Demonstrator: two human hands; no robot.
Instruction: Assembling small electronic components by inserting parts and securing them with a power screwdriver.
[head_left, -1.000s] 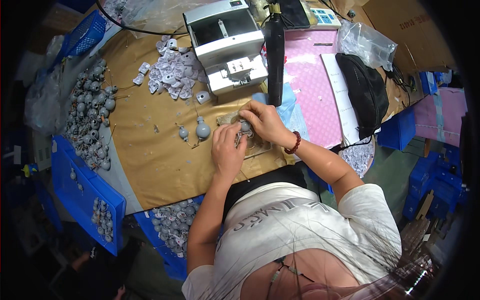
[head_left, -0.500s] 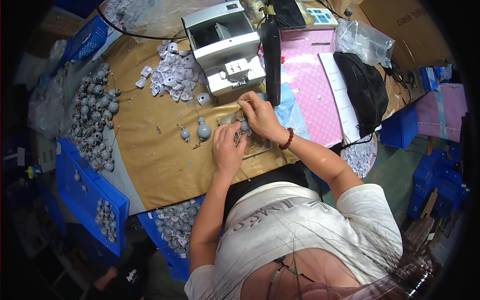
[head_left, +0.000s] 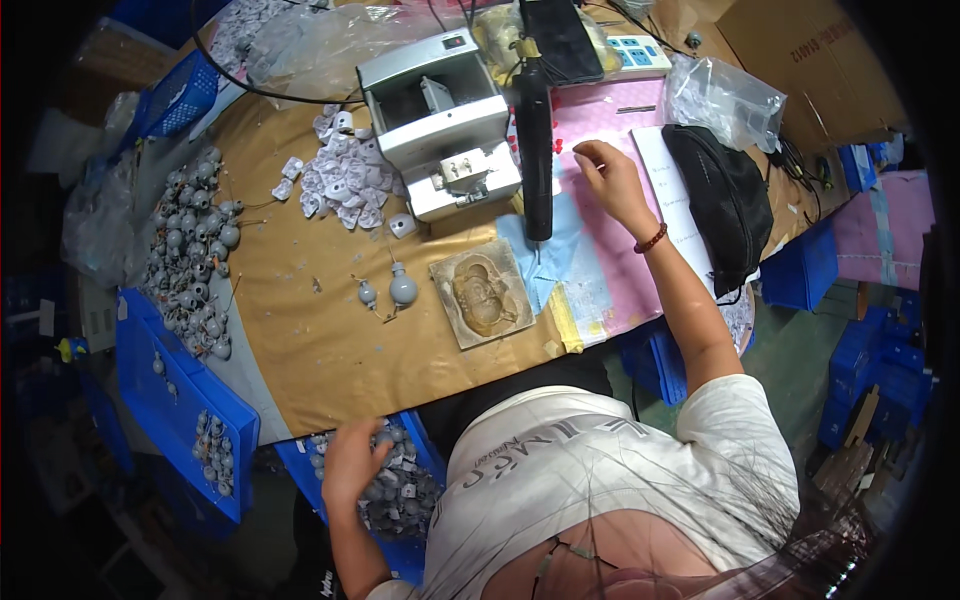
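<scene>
My left hand (head_left: 352,465) is over a blue bin beneath the table's front edge, thumb apart from its fingers, holding nothing that I can see. Below and beside it lie grey ball-shaped parts (head_left: 400,500), heaped in the bin. Over the pink sheet (head_left: 600,125), my right hand (head_left: 615,185) is raised, its fingers loosely bent and apart with nothing in them. Between the hands on the table sits a square block with a carved hollow (head_left: 485,298), holding no part. Left of it lie a larger grey bulb-shaped part (head_left: 403,290) and a smaller one (head_left: 367,293).
A silver machine (head_left: 440,120) stands behind the block, beside an upright black electric screwdriver (head_left: 537,160). White plastic pieces (head_left: 345,180) are piled left of the machine. More grey parts (head_left: 190,240) cover the left side, near a blue tray (head_left: 170,380). A black pouch (head_left: 720,200) lies right.
Both hands have left the block. The left went down to the bin, the right moved away to the right. The grey part held at the block is gone from there.
</scene>
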